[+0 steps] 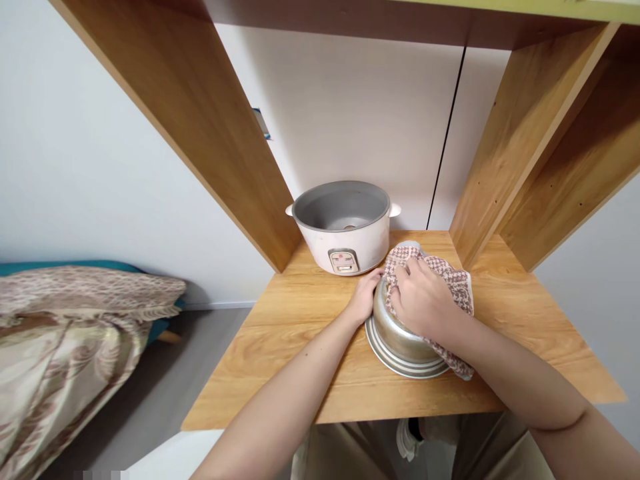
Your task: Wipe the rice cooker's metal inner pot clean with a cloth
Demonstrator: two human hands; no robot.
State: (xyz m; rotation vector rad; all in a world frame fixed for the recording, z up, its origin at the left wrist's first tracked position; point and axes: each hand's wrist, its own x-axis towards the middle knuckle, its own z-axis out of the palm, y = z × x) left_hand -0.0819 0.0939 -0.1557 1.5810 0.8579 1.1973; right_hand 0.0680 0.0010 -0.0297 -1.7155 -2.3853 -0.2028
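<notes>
Silver metal pot (400,333): mouth-down, axis vertical
Left hand (365,297): pot's side, grip unclear
Right hand (421,297): pinching brown-patterned cloth (456,283) atop pot

On the desk top (270,360), the cooker body (345,250) stands at the back, left of the middle, near the foot of the left upright board (200,113). The pot (400,339) is in front of it and to the right, turned rim down. Over the pot lies a cloth (459,287) — it hangs down along the right side. The left hand (367,297) is at the pot's left side; the right hand (423,297) is upon the cloth. Behind the desk top is a panel (360,113), and farther left — apart — a blanket (65,347).
</notes>
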